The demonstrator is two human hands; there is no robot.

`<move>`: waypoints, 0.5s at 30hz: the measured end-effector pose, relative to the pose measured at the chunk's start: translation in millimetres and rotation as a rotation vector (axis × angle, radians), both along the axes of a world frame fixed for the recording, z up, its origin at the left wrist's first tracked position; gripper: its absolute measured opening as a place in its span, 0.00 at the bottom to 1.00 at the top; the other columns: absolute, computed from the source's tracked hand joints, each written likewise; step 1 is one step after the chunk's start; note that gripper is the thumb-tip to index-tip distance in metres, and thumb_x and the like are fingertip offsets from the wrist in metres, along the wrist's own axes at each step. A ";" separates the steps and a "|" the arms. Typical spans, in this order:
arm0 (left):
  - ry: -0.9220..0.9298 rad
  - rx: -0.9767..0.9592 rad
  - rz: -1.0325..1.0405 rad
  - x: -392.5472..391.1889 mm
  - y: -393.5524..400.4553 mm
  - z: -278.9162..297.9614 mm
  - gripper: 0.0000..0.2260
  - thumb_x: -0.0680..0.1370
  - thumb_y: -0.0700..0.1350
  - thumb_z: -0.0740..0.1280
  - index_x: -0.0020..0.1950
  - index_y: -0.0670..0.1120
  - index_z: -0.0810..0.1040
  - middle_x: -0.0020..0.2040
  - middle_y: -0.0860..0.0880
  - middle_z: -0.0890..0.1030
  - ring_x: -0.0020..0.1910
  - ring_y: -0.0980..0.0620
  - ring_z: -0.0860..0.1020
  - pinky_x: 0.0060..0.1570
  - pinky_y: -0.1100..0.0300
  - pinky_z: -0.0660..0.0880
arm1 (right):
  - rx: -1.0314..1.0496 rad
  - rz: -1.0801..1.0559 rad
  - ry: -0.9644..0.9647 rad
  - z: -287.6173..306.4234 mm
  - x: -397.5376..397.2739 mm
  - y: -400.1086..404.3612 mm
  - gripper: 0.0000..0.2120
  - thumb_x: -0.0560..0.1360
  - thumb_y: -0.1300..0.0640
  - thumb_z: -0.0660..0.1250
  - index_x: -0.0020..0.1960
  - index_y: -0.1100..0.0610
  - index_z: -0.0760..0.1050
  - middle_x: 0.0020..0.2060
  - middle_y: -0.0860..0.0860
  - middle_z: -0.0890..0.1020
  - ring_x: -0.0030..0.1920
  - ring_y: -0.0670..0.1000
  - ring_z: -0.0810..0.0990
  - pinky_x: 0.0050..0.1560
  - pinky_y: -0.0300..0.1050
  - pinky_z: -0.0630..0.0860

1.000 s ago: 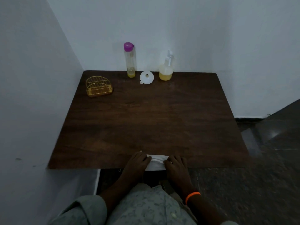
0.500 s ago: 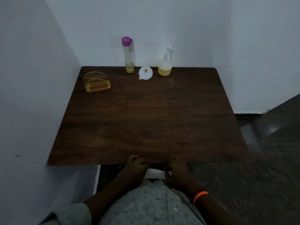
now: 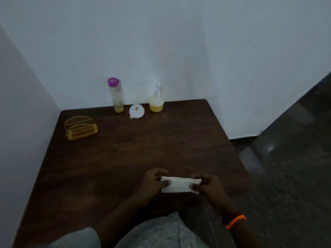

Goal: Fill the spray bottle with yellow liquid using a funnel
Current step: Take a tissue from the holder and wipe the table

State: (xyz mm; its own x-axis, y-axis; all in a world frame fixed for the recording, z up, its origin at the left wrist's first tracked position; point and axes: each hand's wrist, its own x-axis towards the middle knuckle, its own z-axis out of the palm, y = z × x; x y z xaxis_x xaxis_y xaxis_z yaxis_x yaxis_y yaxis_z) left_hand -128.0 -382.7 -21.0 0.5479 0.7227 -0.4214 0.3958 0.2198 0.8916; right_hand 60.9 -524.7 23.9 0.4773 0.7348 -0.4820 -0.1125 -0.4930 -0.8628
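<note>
A spray bottle with a white trigger head stands at the table's far edge, its lower part holding yellow liquid. Left of it a white funnel lies on the wood. Further left stands a tall clear bottle with a purple cap and a little yellow liquid at the bottom. Near the front of the table my left hand and my right hand each pinch one end of a folded white cloth, held flat between them just above the wood.
A yellow wire rack sits at the far left of the dark wooden table. White walls close the left and back sides. Dark stone floor lies to the right. An orange band is on my right wrist.
Both hands have come forward from the table's front edge onto the table, carrying the white cloth, now stretched out between them. The camera has tilted up.
</note>
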 end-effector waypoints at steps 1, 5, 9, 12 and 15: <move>0.002 0.000 -0.026 11.4 4.3 3.7 0.16 0.70 0.43 0.78 0.57 0.50 0.82 0.56 0.51 0.82 0.55 0.53 0.80 0.50 0.60 0.79 | 0.009 -0.043 0.008 3.0 7.0 -0.8 0.13 0.68 0.71 0.75 0.52 0.64 0.82 0.47 0.63 0.86 0.44 0.56 0.86 0.43 0.51 0.84; -0.001 -0.017 -0.104 55.9 9.2 13.3 0.13 0.72 0.43 0.77 0.53 0.55 0.81 0.56 0.54 0.79 0.56 0.54 0.78 0.53 0.57 0.79 | -0.004 -0.171 -0.045 6.1 38.6 -15.7 0.12 0.67 0.65 0.78 0.51 0.60 0.83 0.47 0.59 0.86 0.48 0.58 0.86 0.50 0.61 0.83; -0.013 -0.025 -0.181 103.2 5.9 12.3 0.13 0.71 0.44 0.77 0.54 0.53 0.82 0.56 0.51 0.80 0.54 0.53 0.79 0.46 0.61 0.79 | 0.012 -0.264 -0.083 6.5 73.7 -33.6 0.09 0.68 0.62 0.78 0.48 0.58 0.86 0.43 0.60 0.86 0.47 0.66 0.84 0.49 0.64 0.80; 0.010 0.017 -0.236 147.1 2.1 8.7 0.13 0.71 0.46 0.78 0.54 0.53 0.82 0.57 0.51 0.80 0.54 0.55 0.78 0.42 0.67 0.75 | 0.008 -0.324 -0.055 3.2 108.8 -40.4 0.08 0.69 0.62 0.77 0.48 0.58 0.86 0.43 0.61 0.86 0.47 0.67 0.84 0.49 0.64 0.80; 0.040 0.026 -0.256 202.8 0.9 1.9 0.12 0.71 0.44 0.77 0.54 0.51 0.82 0.56 0.50 0.79 0.54 0.52 0.78 0.46 0.63 0.76 | -0.006 -0.376 -0.011 -4.5 157.7 -42.3 0.08 0.70 0.64 0.75 0.49 0.59 0.85 0.43 0.60 0.87 0.47 0.67 0.84 0.49 0.65 0.81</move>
